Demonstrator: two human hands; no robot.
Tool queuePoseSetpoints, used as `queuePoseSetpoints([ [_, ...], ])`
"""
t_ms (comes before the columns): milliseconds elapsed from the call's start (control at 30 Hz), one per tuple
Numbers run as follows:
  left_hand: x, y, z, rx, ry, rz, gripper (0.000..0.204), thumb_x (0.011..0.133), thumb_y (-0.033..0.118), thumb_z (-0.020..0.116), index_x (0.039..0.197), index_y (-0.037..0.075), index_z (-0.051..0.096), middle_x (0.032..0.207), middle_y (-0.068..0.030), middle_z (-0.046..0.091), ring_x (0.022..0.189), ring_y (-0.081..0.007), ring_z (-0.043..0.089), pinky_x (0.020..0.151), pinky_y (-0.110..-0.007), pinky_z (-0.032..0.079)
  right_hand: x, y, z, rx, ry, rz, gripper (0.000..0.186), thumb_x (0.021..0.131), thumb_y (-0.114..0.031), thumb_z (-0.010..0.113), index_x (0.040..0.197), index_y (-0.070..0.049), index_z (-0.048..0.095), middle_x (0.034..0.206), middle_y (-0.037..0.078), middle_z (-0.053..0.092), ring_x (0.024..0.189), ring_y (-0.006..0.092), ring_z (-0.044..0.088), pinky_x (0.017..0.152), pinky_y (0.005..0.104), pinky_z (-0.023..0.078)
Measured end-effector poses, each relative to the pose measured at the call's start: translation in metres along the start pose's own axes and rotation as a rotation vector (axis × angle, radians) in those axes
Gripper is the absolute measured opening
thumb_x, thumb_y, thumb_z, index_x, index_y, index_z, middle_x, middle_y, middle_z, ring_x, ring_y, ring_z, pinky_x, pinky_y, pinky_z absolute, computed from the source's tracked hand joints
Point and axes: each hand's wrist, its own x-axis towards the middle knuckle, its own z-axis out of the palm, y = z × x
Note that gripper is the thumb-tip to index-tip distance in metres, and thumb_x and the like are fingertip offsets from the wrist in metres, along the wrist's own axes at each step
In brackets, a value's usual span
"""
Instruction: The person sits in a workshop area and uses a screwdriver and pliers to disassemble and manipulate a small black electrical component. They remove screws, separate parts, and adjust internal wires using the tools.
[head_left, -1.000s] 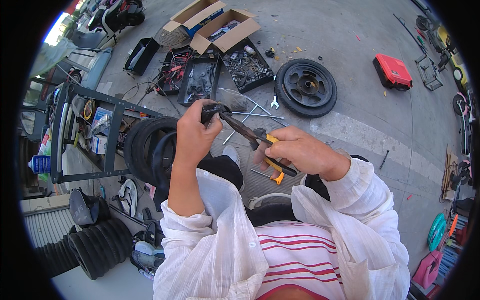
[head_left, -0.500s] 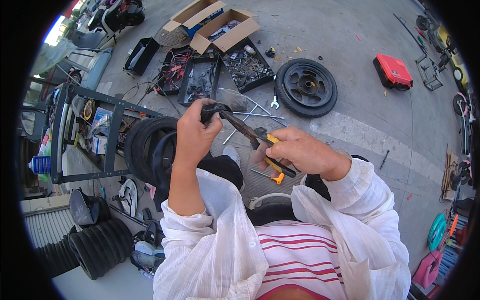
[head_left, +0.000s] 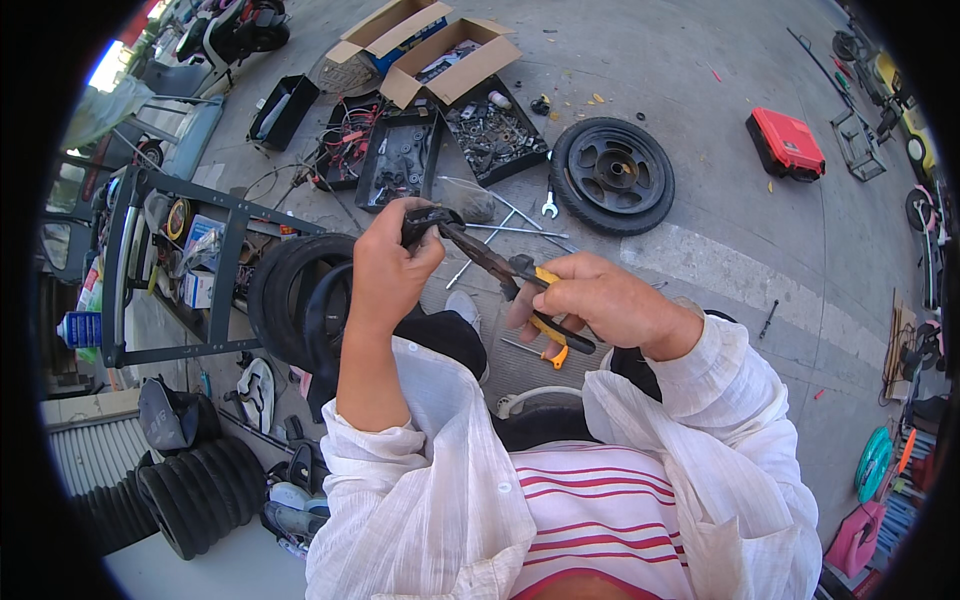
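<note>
My left hand [head_left: 385, 268] is closed around a small dark part [head_left: 428, 220], held up in front of my chest. My right hand [head_left: 600, 305] grips the yellow-and-black handles of long-nose pliers [head_left: 505, 275]. The pliers' jaws reach left and bite on the dark part at my left fingertips. Both white sleeves come up from the lower edge. Under my hands lie my dark trousers and a black tyre [head_left: 295, 295] beside my left knee.
On the concrete ahead lie a black wheel [head_left: 612, 175], black trays of small parts [head_left: 400, 160], open cardboard boxes [head_left: 430, 50], loose wrenches [head_left: 548, 205] and a red case [head_left: 785, 145]. A metal rack [head_left: 170, 270] stands at left, stacked tyres [head_left: 185, 490] at lower left.
</note>
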Motion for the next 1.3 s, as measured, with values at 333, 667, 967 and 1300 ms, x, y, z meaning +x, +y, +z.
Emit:
queuePoseSetpoints([
  [333,0.000,0.003,-0.005,0.042,-0.020,0.015,0.026,0.075,0.002,0.065,0.100,-0.002,0.061,0.082,-0.0145,0.063,0.071,-0.0196,0.063,0.069,-0.028,0.050,-0.004,-0.005,-0.001,0.026,0.001,0.024,0.032,0.082,-0.019,0.049,0.090,0.006,0.066,0.076,0.012,0.064,0.059,0.0167,0.061,0.054,0.0255,0.050],
  [667,-0.002,0.005,-0.007,0.053,-0.072,0.041,0.025,0.074,0.002,0.067,0.098,-0.003,0.061,0.081,-0.0157,0.063,0.069,-0.0209,0.062,0.066,-0.029,0.050,-0.003,0.000,0.002,0.018,0.014,-0.014,0.029,0.082,-0.019,0.050,0.083,0.006,0.065,0.072,0.011,0.061,0.057,0.0162,0.059,0.051,0.0264,0.048],
  [967,-0.003,-0.001,-0.007,0.126,-0.158,0.133,0.027,0.075,0.004,0.067,0.100,-0.003,0.061,0.083,-0.0166,0.063,0.066,-0.0207,0.061,0.062,-0.030,0.049,0.007,0.010,-0.002,-0.269,-0.018,-0.056,0.024,0.082,-0.016,0.049,0.076,0.003,0.063,0.068,0.009,0.058,0.054,0.0151,0.057,0.048,0.0272,0.046],
  [1300,0.001,-0.021,-0.010,-0.390,-0.196,-0.354,0.021,0.089,0.011,0.056,0.104,-0.003,0.058,0.071,-0.0014,0.055,0.060,-0.0070,0.048,0.052,-0.023,0.038,0.006,0.006,-0.008,-0.118,-0.096,0.013,0.027,0.081,-0.020,0.049,0.083,0.003,0.063,0.072,0.008,0.061,0.055,0.0134,0.056,0.049,0.0247,0.046],
])
